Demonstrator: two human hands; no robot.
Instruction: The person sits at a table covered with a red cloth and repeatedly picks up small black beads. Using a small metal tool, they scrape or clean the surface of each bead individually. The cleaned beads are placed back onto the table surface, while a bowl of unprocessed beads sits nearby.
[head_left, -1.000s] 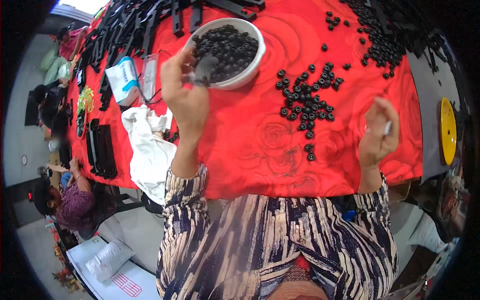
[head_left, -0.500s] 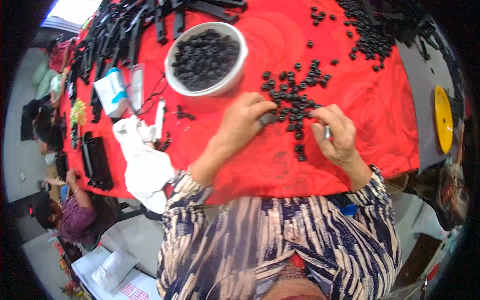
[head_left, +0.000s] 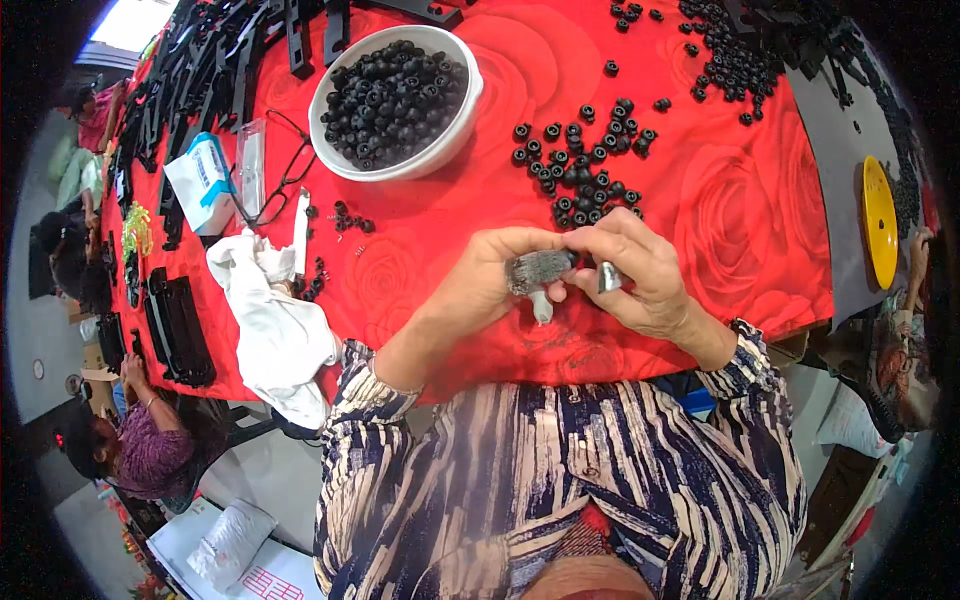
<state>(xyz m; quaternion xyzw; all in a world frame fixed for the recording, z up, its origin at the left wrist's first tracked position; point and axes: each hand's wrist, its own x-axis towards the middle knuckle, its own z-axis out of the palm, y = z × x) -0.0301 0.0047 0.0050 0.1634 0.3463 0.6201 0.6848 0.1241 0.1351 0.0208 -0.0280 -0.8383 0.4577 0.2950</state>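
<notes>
My hands meet in front of the loose pile of small round black plastic parts (head_left: 583,175) on the table. My left hand (head_left: 490,275) is closed, pinching one small black part (head_left: 574,258) against the fingers of my right hand. A grey, rough covering (head_left: 538,268) with a pale end hanging below it sits at my left thumb and looks like a wrap on it. Curled beside it, my right hand (head_left: 640,275) grips a short silver metal tool (head_left: 607,278); its working tip is hidden by the fingers.
A white bowl (head_left: 472,115) full of black parts stands left of the pile. Eyeglasses (head_left: 287,180), a white cloth (head_left: 275,330) and long black strips (head_left: 240,80) lie further left. More parts (head_left: 730,60) and a yellow disc (head_left: 879,222) are at right. Another person (head_left: 150,440) sits at left.
Both hands have drawn back from the pile and come together nearer my body. A black part is now between the fingertips. The view has shifted slightly.
</notes>
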